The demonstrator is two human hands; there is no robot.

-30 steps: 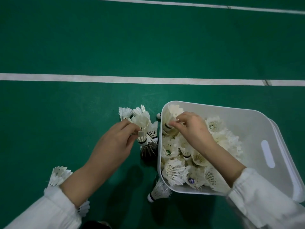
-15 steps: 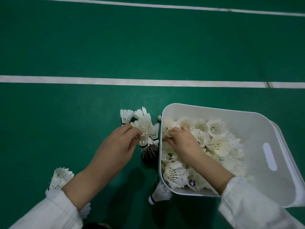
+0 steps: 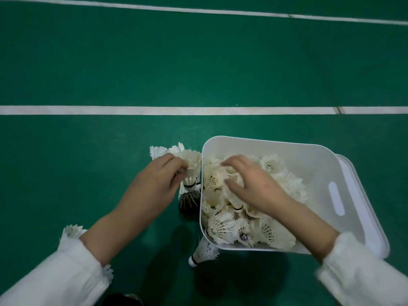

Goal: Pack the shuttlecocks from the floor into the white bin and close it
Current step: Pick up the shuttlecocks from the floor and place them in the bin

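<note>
The white bin stands on the green floor at the right, filled with several white shuttlecocks. My right hand lies spread on top of the pile inside the bin, fingers apart, pressing on the feathers. Just left of the bin stands a stack of nested shuttlecocks, and my left hand is pinched on it. More shuttlecocks stand behind that stack. One shuttlecock lies on the floor at the bin's near corner, another sits by my left sleeve.
The bin's white lid lies under or against the bin's right side. A white court line crosses the floor beyond the bin, and a second line runs at the far edge. Green floor stretches to the left.
My right hand let go of a shuttlecock at the bin's far left corner and now lies flat on the pile. My left hand stayed on the stack beside the bin.
</note>
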